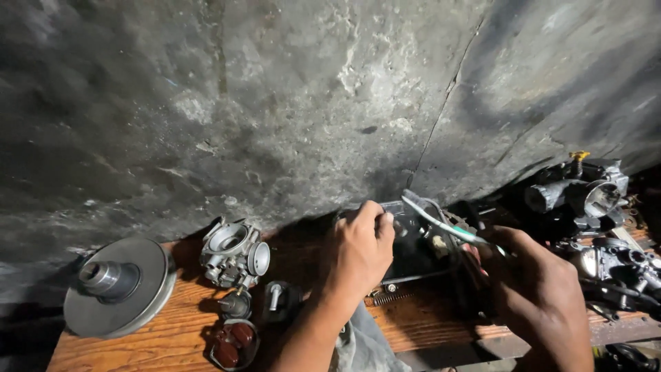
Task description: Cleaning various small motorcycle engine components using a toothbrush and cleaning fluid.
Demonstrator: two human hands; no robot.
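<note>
Dark and grimy, the fingers (377,215) of the left hand (358,251) were curled over the near edge of a black tray (413,251) and pressed onto something small at its rim; what they pinched was too small to make out. The right hand (540,289) was closed round the handle of a toothbrush (441,224), white and green, whose head angled up and left over the tray. The tray lay on the wooden bench (172,337) against the foot of a rough grey concrete wall (310,89), and its contents were lost in shadow. No package, label or sign showed anywhere.

Just before the tray lay a small coil spring (392,297). Left of the left forearm stood a silver carburetor body (233,253), with a small black cap with a bolt (275,297) and a reddish-brown float part (233,341) nearer the bench edge. Well to the left sat a round grey pulley disc (120,286). To the right of the right hand, more carburetors (585,196) were heaped in the dark, their outlines hard to separate. A grey cloth (361,341) below the left forearm was cut off by the bottom edge.
</note>
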